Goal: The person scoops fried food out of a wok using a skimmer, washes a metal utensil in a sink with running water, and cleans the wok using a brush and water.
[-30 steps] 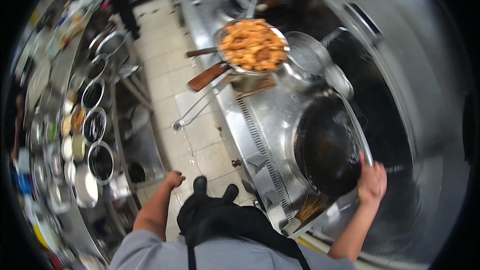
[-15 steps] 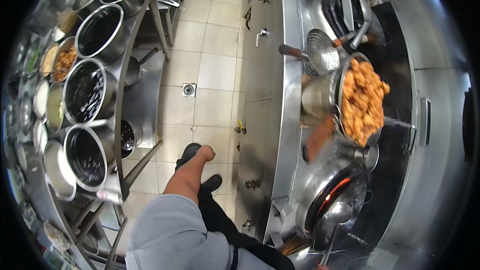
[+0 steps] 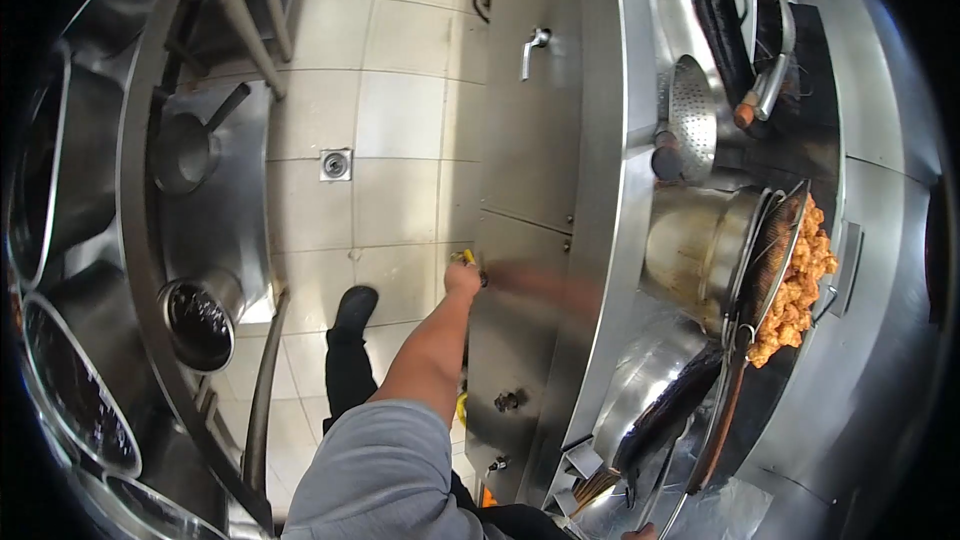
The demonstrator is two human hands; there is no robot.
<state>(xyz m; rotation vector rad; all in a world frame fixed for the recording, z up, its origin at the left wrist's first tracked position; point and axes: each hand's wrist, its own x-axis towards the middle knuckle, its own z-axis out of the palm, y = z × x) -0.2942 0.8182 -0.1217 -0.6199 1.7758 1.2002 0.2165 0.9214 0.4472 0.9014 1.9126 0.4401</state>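
Observation:
My left hand (image 3: 462,277) is closed around a yellow valve handle (image 3: 467,256) on the steel stove front. At the bottom edge, only part of my right hand (image 3: 640,532) shows, on the thin metal handle (image 3: 660,485) of a ladle. The ladle's bowl is hidden now. Above the right hand stands a wok (image 3: 640,390), seen side-on. Beyond it, a strainer with a long wooden handle (image 3: 718,430) rests on a metal pot (image 3: 695,250). Browned fried pieces (image 3: 797,290) are heaped in the strainer.
A perforated skimmer (image 3: 692,120) lies farther up the stove, near another wok (image 3: 680,10). On my left, a steel rack holds pots of dark liquid (image 3: 85,380). A small pan (image 3: 185,153) and a pot (image 3: 200,325) sit on its lower shelf. Between them runs a tiled floor with a drain (image 3: 336,165).
My left hand has moved forward and right onto the yellow valve handle. The view has leaned toward the stove. The orange glow in the wok and the ladle's bowl are out of sight.

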